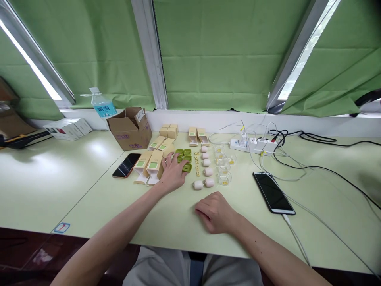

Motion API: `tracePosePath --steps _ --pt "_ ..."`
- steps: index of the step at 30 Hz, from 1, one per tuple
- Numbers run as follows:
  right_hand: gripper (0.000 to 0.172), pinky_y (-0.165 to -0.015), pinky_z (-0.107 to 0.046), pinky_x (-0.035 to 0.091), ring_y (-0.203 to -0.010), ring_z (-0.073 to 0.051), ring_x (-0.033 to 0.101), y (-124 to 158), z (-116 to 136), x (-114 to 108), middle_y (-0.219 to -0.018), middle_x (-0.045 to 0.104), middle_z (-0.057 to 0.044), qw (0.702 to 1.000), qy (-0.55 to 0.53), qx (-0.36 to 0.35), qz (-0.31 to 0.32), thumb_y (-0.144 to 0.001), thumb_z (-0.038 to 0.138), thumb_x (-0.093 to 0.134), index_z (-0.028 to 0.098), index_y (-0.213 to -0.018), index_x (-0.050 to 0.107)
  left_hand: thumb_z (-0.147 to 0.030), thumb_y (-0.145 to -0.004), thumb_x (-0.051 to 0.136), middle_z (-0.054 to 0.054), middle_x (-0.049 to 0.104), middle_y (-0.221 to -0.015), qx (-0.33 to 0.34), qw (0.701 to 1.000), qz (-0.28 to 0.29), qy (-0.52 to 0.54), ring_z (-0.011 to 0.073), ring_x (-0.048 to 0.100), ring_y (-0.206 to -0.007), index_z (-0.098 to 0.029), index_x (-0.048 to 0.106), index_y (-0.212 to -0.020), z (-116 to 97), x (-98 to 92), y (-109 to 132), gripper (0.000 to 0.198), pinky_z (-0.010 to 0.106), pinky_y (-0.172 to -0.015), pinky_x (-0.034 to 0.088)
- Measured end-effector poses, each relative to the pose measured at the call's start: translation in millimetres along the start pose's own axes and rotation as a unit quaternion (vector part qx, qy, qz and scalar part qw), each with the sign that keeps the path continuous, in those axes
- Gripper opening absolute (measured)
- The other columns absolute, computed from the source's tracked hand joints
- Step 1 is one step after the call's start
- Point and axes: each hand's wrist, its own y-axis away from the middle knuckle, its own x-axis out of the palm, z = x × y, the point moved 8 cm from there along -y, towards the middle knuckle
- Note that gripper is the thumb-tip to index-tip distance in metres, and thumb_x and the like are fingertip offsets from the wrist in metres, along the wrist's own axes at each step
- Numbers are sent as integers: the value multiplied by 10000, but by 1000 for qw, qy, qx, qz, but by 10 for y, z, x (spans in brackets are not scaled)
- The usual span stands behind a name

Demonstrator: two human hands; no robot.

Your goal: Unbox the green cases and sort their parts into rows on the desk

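Note:
My left hand (pixel 173 174) is over a cluster of small green containers (pixel 187 158), its fingers curled around the near-left part and the thumb beside the nearest one. The palm hides whatever is under it. Just right of the green containers runs a column of small yellow pieces (pixel 197 162). Beyond that is a column of pale pink-white cylinders (pixel 206 163), then several clear plastic covers (pixel 224 169). My right hand (pixel 216 212) rests on the table as a loose fist, nearer to me than the cylinders, with nothing visible in it.
Small tan cartons (pixel 155 167), some with open flaps, stand left of my left hand beside a dark phone (pixel 127 165). Behind are a brown cardboard box (pixel 131 131) and a water bottle (pixel 102 105). A power strip (pixel 253 145), cables and a charging phone (pixel 274 192) lie right.

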Motion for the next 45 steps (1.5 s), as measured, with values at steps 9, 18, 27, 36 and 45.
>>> tracePosePath --steps 9,18,27,36,45 --pt "127 -584 -330 136 -514 -126 379 3 -3 24 -602 598 23 1000 -4 -3 4 -857 180 560 205 -733 551 -352 -946 606 155 495 -1546 -7 999 -53 8 430 291 -1516 -265 659 -1351 33 -265 -67 418 649 -1176 324" --pt "155 -585 -333 126 -511 -122 368 -19 1 4 -603 601 17 1000 -18 -5 -2 -876 189 540 204 -722 527 -264 -946 519 218 558 -1404 -109 987 -84 -85 434 391 -1398 -186 595 -1420 755 -693 -1001 487 573 -1071 416" --pt "167 -582 -326 131 -507 -118 365 -14 -34 19 -601 594 19 999 -33 7 -4 -867 199 539 206 -706 495 -270 -871 640 330 417 -1579 -133 981 35 -137 507 286 -1506 -126 295 -1660 1213 -161 -1812 873 649 -1149 287" --pt "190 -576 -332 126 -499 -118 352 -29 -20 8 -592 581 18 999 -35 4 1 -873 217 543 207 -694 484 -326 -858 678 279 434 -1616 -83 986 54 -134 465 154 -1600 -75 652 -1359 1259 76 -2014 560 626 -1252 179" --pt "183 -569 -334 138 -502 -122 373 -34 -36 12 -609 600 15 999 -37 7 7 -880 227 543 207 -705 496 -263 -872 709 246 663 -1349 -58 990 30 -121 390 519 -1374 -55 579 -1367 1110 20 -1982 553 549 -1219 271"
